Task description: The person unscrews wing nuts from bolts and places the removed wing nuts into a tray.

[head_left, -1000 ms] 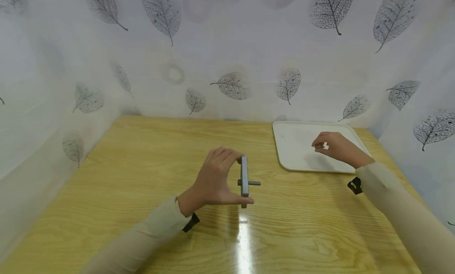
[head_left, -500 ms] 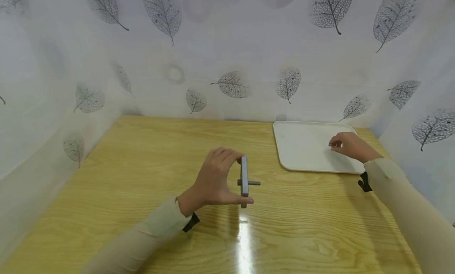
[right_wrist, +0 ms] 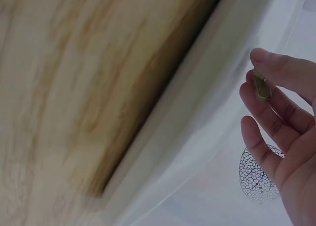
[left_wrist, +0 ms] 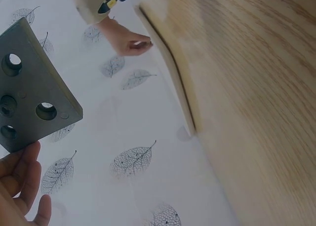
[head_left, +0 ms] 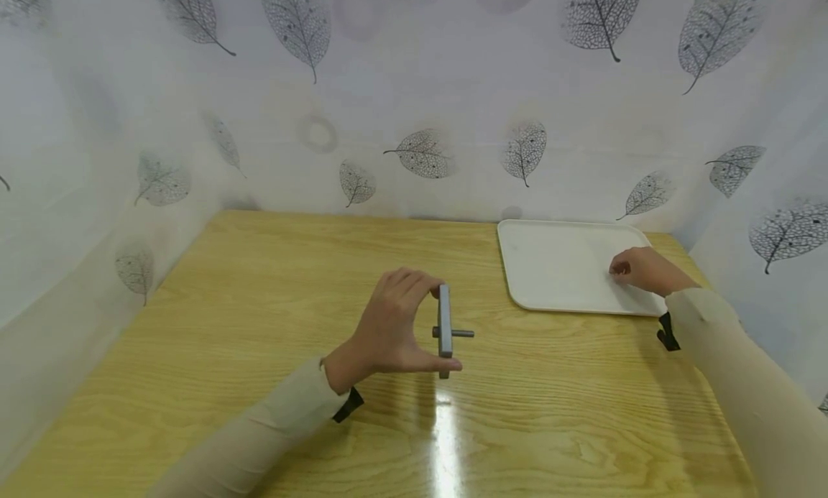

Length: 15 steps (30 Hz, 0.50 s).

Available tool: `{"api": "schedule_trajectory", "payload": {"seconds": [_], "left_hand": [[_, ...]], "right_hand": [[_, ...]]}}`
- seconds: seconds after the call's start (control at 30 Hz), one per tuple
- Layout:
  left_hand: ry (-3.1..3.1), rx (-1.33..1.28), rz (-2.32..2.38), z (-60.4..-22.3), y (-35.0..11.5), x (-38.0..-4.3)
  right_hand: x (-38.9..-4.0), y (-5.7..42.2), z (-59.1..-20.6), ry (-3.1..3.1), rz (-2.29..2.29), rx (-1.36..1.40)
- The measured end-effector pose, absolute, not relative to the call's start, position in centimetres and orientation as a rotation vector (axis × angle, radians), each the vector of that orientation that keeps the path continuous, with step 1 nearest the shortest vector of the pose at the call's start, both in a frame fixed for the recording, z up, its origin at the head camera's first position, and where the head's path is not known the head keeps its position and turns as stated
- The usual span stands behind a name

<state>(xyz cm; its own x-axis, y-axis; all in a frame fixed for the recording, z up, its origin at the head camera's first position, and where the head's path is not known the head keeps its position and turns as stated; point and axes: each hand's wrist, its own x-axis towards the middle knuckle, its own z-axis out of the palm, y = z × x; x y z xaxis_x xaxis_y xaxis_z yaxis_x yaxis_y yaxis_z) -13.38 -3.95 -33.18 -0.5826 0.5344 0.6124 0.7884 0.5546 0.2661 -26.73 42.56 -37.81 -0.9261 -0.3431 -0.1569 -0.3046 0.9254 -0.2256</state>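
Between thumb and fingers, my left hand [head_left: 391,325] grips a grey metal plate [head_left: 444,315] by its ends, edge-on to the head view and raised over the table. A bolt [head_left: 463,333] runs through it, its shank pointing right. The left wrist view shows the plate's face [left_wrist: 29,87] with several round holes and the bolt's socket head [left_wrist: 7,106] in one. Over the right part of the white tray [head_left: 546,268], my right hand [head_left: 643,269] pinches a small brass-coloured piece [right_wrist: 262,90] between thumb and fingers; its exact kind cannot be made out.
The tray lies at the back right of the wood-grain table [head_left: 291,282]. A pale curtain [head_left: 414,88] with leaf prints hangs behind the table and along both sides. A bright glare [head_left: 444,440] falls on the tabletop near the front.
My right hand has moved to the right over the tray and sunk slightly, the small piece now hidden by the fingers in the head view. The left hand and plate stay put.
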Motion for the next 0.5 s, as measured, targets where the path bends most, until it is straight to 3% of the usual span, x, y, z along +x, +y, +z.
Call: {"api": "schedule_trajectory", "payload": {"seconds": [0.5], "left_hand": [[-2.331,-1.070,-0.712,-33.21,-3.90,-13.52]], "right_hand": [[-26.60,42.64,-38.02,2.879,-0.334,-0.475]]}}
